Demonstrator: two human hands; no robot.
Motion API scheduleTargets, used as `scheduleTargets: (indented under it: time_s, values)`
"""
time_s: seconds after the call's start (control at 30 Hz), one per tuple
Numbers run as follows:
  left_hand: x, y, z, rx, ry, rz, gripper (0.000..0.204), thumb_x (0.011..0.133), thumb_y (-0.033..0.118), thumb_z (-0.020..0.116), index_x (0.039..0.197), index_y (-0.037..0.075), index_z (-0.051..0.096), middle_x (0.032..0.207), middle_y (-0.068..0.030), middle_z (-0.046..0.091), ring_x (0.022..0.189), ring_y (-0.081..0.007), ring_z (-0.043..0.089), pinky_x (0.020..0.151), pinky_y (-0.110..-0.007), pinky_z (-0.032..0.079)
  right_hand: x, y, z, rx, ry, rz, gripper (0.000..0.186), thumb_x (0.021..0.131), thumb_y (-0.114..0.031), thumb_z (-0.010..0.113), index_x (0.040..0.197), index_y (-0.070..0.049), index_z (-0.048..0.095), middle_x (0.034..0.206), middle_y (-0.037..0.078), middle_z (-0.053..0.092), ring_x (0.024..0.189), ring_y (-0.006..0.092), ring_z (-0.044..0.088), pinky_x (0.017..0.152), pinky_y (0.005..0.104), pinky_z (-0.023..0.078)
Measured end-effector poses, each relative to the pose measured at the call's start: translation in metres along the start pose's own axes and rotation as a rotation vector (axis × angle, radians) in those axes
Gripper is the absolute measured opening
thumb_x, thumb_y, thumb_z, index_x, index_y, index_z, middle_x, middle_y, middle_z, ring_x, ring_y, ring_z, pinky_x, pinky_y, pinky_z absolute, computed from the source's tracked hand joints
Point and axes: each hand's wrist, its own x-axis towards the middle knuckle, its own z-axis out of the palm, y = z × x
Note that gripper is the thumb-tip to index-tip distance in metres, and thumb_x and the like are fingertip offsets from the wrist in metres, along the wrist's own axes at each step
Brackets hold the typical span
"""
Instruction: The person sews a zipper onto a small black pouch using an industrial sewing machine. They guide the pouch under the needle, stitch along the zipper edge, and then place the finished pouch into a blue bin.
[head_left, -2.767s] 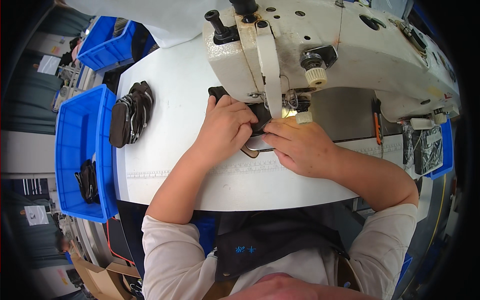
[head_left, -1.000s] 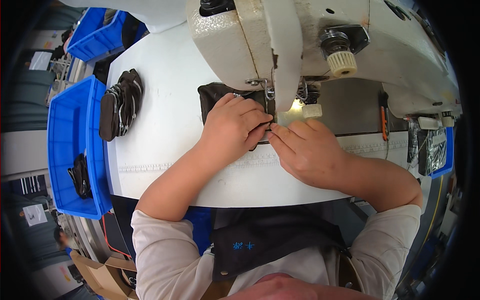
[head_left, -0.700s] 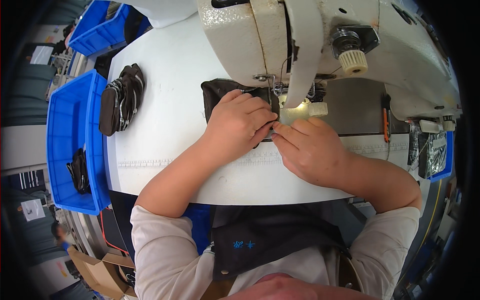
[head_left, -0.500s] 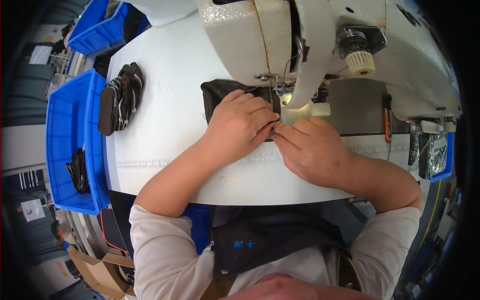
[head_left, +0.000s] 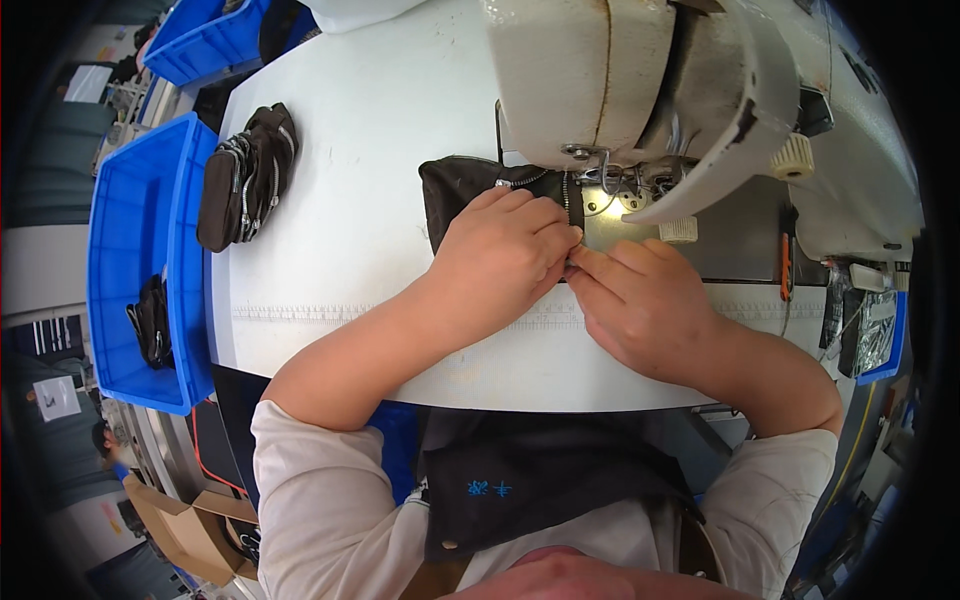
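A dark brown fabric pouch (head_left: 455, 190) with a metal-coloured zipper lies on the white table, just left of the needle area of a sewing machine (head_left: 570, 90). My left hand (head_left: 505, 250) rests over the pouch, its fingers pinching the near right corner. My right hand (head_left: 640, 300) meets it there, thumb and index finger pinched together at the same edge. The fingers cover that corner, so its exact fold is hidden. Under the lit presser foot, the metal plate (head_left: 615, 207) shows to the right of the pouch's zipper edge.
Several stacked brown zippered pouches (head_left: 245, 180) lie at the table's left. A blue bin (head_left: 140, 240) with a dark pouch inside stands beyond that edge. An orange-handled tool (head_left: 786, 265) lies on the right by the machine. A printed ruler strip (head_left: 400, 311) runs along the near side.
The pouch and both hands have shifted slightly right in the picture. The machine's head also appears farther right, and the presser foot area shows more. Both hands keep pinching the same corner.
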Motion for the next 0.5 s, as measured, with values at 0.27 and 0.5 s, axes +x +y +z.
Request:
scheduleTargets:
  time_s: [0.27,0.5]
  values:
    - [0.004,-0.007,0.003,0.050,0.030,0.000,0.019,0.078,0.011,0.079,0.096,0.008,0.076,0.092,-0.0029,0.067,0.089,-0.0237,0.066,0.083,-0.038,0.052,0.005,0.008,0.000,-0.004,-0.035,0.041,0.030,0.076,-0.010,0.076,0.104,0.000,0.071,0.104,0.008,0.069,0.085,0.0226,0.066,0.068,0.0374,0.054]
    - [0.009,-0.016,0.006,0.092,0.029,0.004,0.021,0.080,0.011,0.078,0.100,0.008,0.076,0.095,-0.0037,0.067,0.091,-0.0245,0.066,0.082,-0.039,0.052,0.005,0.012,0.004,-0.056,-0.044,0.127,0.032,0.080,-0.008,0.078,0.111,-0.008,0.076,0.120,0.003,0.074,0.096,0.0196,0.068,0.065,0.0312,0.059]
